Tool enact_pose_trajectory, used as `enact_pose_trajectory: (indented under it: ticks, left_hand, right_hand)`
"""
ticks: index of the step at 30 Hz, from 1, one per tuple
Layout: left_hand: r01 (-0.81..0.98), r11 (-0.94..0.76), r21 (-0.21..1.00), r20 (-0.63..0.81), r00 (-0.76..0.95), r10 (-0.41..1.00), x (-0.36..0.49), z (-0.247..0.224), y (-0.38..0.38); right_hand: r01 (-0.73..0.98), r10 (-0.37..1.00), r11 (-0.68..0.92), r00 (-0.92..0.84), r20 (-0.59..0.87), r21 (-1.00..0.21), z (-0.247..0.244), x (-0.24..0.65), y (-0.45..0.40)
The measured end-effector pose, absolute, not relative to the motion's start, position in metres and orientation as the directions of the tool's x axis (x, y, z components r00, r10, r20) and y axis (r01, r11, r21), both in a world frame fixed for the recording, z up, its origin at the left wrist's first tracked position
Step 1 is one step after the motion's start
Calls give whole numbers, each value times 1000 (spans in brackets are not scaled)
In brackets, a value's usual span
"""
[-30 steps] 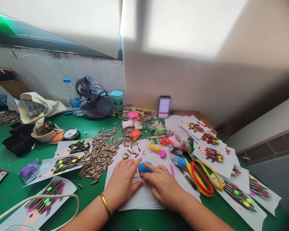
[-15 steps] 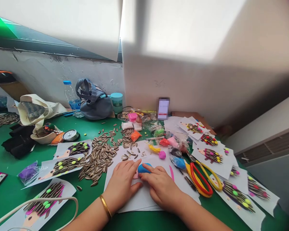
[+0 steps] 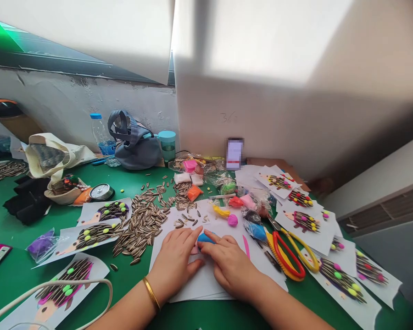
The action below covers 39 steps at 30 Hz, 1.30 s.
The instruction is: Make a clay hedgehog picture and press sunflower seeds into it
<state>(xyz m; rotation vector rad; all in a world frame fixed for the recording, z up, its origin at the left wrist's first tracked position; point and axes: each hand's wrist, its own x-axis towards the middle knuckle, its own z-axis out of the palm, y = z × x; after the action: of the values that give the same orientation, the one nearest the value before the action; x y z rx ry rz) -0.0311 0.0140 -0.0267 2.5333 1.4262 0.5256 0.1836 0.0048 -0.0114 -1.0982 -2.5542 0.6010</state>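
Observation:
Blue clay lies on the white paper, partly hidden under the fingers of my right hand, which are spread and press on it. My left hand, with a gold bracelet at the wrist, rests on the paper with fingers spread. Its fingertips touch a pink piece just left of the blue clay. A magenta ball, a yellow piece and a few seeds lie beyond my hands. Right of my right hand is a magenta strip.
Sunflower seeds are heaped on the left. Red and yellow scissors lie on the right. Hedgehog pictures flank both sides. Behind stand a phone, a cup, a grey bag and a bottle. A cable curves at front left.
My right fingers have shifted slightly over the blue clay, and less of it shows. The view has moved a little; my left hand stays in nearly the same place.

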Motion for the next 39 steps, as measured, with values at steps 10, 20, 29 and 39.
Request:
enact_pose_trajectory:
  ticks: [10, 20, 29, 39]
  left_hand:
    - [786, -527, 324, 228, 475, 850, -31, -27, 14]
    - [787, -516, 338, 218, 468, 856, -31, -26, 13]
    - [789, -512, 340, 196, 473, 859, -31, -25, 14]
    - [784, -517, 344, 194, 479, 856, -31, -27, 14]
  right_hand:
    - [612, 736, 615, -672, 82, -498, -11, 186, 4]
    - [601, 758, 597, -640, 128, -532, -12, 188, 3]
    - [583, 763, 590, -630, 149, -559, -11, 192, 3]
    - [606, 790, 551, -600, 124, -574, -7, 201, 5]
